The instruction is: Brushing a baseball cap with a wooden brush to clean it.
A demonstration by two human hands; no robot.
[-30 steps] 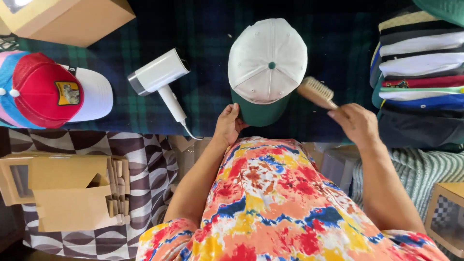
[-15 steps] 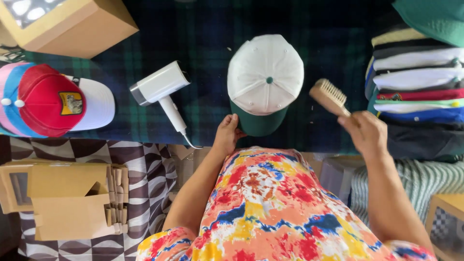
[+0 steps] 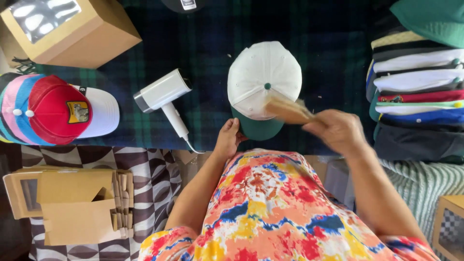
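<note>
Brushing the white cap (image 3: 263,79) at the table's (image 3: 212,43) centre, the right hand (image 3: 336,129) grips a wooden brush (image 3: 289,110), fingers wrapped round it, while the left hand's (image 3: 227,140) fingers press together on the green brim (image 3: 257,129), with a white hair dryer (image 3: 162,94) to the left.

This looks like a small cap workshop or packing station. A plaid cloth (image 3: 203,29) covers the table, with caps stacked (image 3: 415,92) at the right, more caps (image 3: 53,111) at the left, windowed cardboard boxes (image 3: 67,31), flat boxes (image 3: 72,203) and a handheld steamer (image 3: 162,94).
</note>
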